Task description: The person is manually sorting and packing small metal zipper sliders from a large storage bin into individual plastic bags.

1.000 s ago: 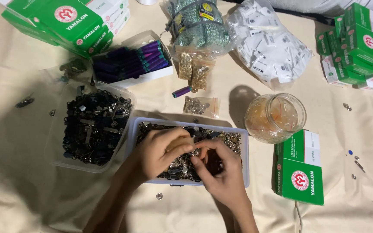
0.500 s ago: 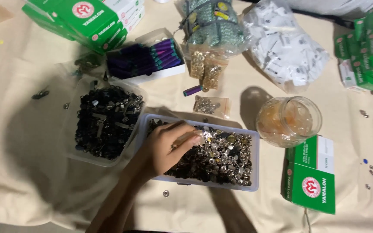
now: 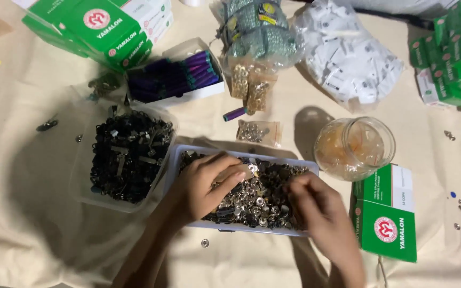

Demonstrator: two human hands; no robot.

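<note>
Over the clear tray (image 3: 180,160) of mixed metal snaps (image 3: 257,200) you are sorting by touch — your left hand (image 3: 204,186) is lying flat on the pile, fingers loosely together, clamping nothing visible. Your right hand (image 3: 316,205) is curling its fingertips into the snaps; whether it is pinching one I cannot tell. Picking a single piece is calling for a fine pinch — the fasteners are lying tangled.

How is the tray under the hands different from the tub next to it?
The tray holds mixed silver and dark round metal pieces; the tub holds almost all black ones. Both hands, left hand and right hand, reach into the tray; none touches the tub. Both are shallow plastic containers.
</note>
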